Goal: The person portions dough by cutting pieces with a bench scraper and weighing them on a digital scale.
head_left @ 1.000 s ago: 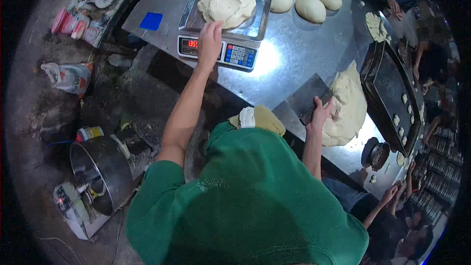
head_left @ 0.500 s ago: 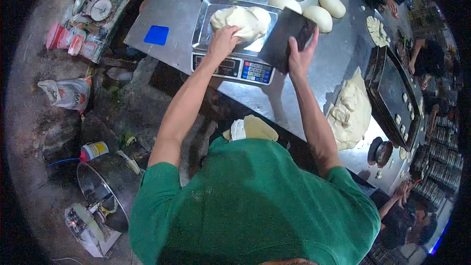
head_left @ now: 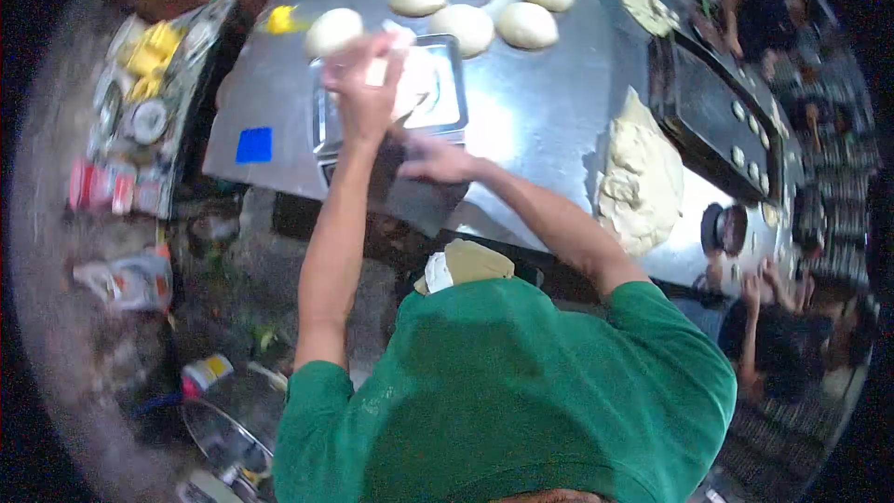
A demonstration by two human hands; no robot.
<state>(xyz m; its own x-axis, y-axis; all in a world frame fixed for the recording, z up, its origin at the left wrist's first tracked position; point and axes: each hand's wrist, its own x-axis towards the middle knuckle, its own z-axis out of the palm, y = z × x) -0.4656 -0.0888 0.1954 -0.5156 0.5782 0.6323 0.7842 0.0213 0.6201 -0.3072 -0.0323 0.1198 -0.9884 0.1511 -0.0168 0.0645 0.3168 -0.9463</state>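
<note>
My left hand point(head_left: 358, 74) is raised over the steel pan point(head_left: 458, 124) of a digital scale. It is smeared by motion, with its fingers curled around pale dough point(head_left: 399, 34). More pale dough lies in the pan beneath it, partly hidden by the hand. At the scale's front edge, my right hand point(head_left: 438, 160) grips a dark, flat, rectangular scraper point(head_left: 410, 194). This scraper covers most of the scale's keypad and display. To the right, a large dough mass point(head_left: 641, 182) rests on the metal table.
Several round dough balls point(head_left: 463, 30) sit behind the scale. A blue square point(head_left: 253, 144) lies on the metal table point(head_left: 549, 144) at left. Dark baking trays point(head_left: 708, 107) hold small dough pieces at right. Other people's hands point(head_left: 764, 284) are near the table's right end.
My left hand has lifted dough from the pan and moved up and left. My right hand has brought the scraper down and left to the scale's front. The view has shifted.
</note>
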